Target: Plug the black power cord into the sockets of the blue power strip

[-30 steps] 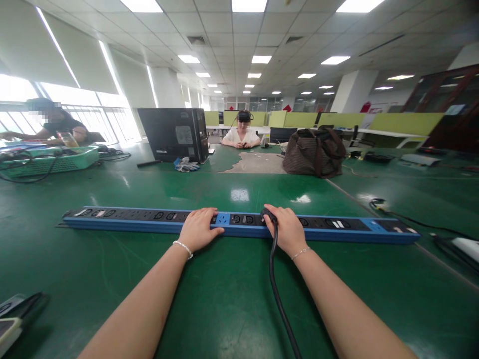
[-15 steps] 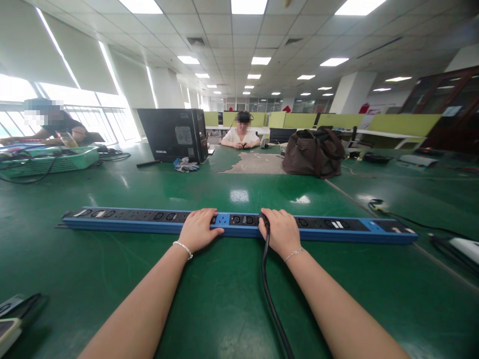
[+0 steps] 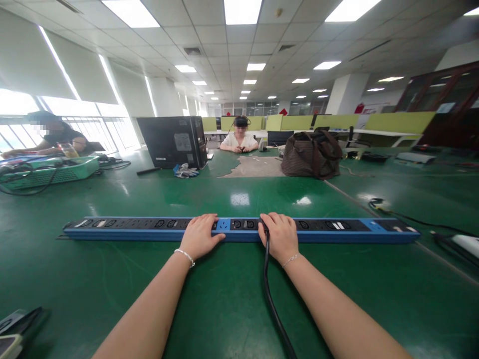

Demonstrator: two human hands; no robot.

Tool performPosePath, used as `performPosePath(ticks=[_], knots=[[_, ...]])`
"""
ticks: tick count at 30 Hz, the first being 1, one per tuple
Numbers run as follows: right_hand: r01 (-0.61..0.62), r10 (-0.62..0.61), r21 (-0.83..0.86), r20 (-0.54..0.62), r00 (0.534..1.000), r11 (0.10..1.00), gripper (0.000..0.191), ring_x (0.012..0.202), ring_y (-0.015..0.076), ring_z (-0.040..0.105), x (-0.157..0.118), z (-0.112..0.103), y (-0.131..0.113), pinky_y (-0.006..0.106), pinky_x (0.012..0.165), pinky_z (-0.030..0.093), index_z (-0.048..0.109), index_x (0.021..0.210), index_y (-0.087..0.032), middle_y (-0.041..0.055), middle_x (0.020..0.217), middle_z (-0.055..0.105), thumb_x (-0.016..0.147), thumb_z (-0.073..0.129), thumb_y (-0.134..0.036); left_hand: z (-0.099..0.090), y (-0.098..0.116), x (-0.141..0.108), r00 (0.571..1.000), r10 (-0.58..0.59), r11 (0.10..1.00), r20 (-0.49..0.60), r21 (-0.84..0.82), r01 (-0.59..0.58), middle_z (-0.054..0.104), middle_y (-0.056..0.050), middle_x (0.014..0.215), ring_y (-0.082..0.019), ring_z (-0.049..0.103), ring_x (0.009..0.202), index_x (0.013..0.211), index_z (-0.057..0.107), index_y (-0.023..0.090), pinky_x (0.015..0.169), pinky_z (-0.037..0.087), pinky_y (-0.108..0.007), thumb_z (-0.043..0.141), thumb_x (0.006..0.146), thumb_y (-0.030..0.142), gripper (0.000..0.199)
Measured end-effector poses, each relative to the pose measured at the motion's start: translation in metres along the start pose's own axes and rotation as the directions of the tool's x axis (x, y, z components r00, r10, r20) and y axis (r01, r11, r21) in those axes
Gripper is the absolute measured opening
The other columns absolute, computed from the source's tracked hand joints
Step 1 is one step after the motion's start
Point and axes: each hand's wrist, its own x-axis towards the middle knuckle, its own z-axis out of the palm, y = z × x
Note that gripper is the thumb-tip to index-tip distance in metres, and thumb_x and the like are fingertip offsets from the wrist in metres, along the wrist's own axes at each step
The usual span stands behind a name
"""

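A long blue power strip (image 3: 329, 235) with black socket panels lies crosswise on the green table. My left hand (image 3: 201, 234) grips it left of the middle, thumb along the near side and fingers over the top, beside a blue socket. With my right hand (image 3: 280, 234) I hold a black plug at the strip, right of the middle. My fingers hide most of the plug, so how deep it sits in the socket cannot be seen. Its thick black cable (image 3: 270, 294) runs down toward me between my forearms.
A black computer case (image 3: 170, 142), gloves (image 3: 186, 171) and a brown bag (image 3: 310, 154) stand beyond the strip. At left is a green basket (image 3: 80, 171) with cables. A black cord (image 3: 422, 218) lies at right. One person sits opposite, another at far left.
The view has tilted up slightly, so the strip's near side shows a little differently. Both hands keep their places on the strip and the plug.
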Motion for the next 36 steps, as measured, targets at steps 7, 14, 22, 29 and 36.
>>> performPosePath(ticks=[7,14,22,29,36], knots=[[-0.006,0.008,0.067,-0.029,1.000,0.998,0.027,0.085,0.0161,0.061,0.001,0.006,-0.001,0.035,0.095,0.029,0.063,0.103,-0.017,0.0054,0.099,0.070,0.089,0.042,-0.026,0.007,0.025,-0.002,0.997,0.060,0.997,-0.052,0.053,-0.058,0.049,-0.009,0.136,-0.028,0.040,0.127,0.119,0.050,0.023,0.108,0.025,-0.050,0.055,0.076,0.050,0.052],[-0.006,0.007,0.061,-0.015,1.000,0.998,0.028,0.082,0.0158,0.064,-0.001,0.008,0.001,0.026,0.077,0.042,0.063,0.104,-0.016,0.0068,0.097,0.070,0.089,0.042,-0.027,0.023,0.072,0.007,0.990,0.140,0.988,-0.021,0.062,-0.138,0.045,-0.010,0.140,-0.026,0.034,0.132,0.128,0.045,0.020,0.108,0.024,-0.052,0.041,0.087,0.044,0.048],[0.029,-0.029,0.045,0.001,1.000,0.999,0.027,0.083,0.0174,0.065,0.000,0.006,0.002,0.027,0.075,0.045,0.063,0.102,-0.016,0.0071,0.094,0.070,0.089,0.042,-0.026,0.036,0.098,0.009,0.999,0.001,0.988,-0.043,0.155,0.005,0.044,-0.016,0.139,-0.032,0.034,0.131,0.132,0.043,0.010,0.106,0.025,-0.052,0.041,0.086,0.048,0.060],[0.026,-0.022,0.151,-0.033,0.999,0.988,0.031,0.096,0.0193,0.063,-0.009,0.015,0.009,0.032,0.089,0.045,0.059,0.112,-0.014,0.0090,0.107,0.067,0.089,0.043,-0.027,0.039,0.096,0.007,0.997,0.013,0.990,-0.070,0.143,-0.003,0.045,-0.017,0.139,-0.031,0.035,0.130,0.131,0.044,0.009,0.107,0.024,-0.049,0.039,0.086,0.049,0.061],[-0.029,0.043,0.152,-0.092,0.995,0.988,0.030,0.089,0.0194,0.064,-0.005,0.013,0.002,0.030,0.085,0.045,0.062,0.105,-0.015,0.0084,0.101,0.070,0.087,0.045,-0.031,0.039,0.095,0.007,0.997,0.026,0.988,-0.070,0.151,-0.015,0.043,-0.018,0.139,-0.030,0.034,0.131,0.131,0.044,0.010,0.107,0.024,-0.048,0.039,0.086,0.048,0.059]])
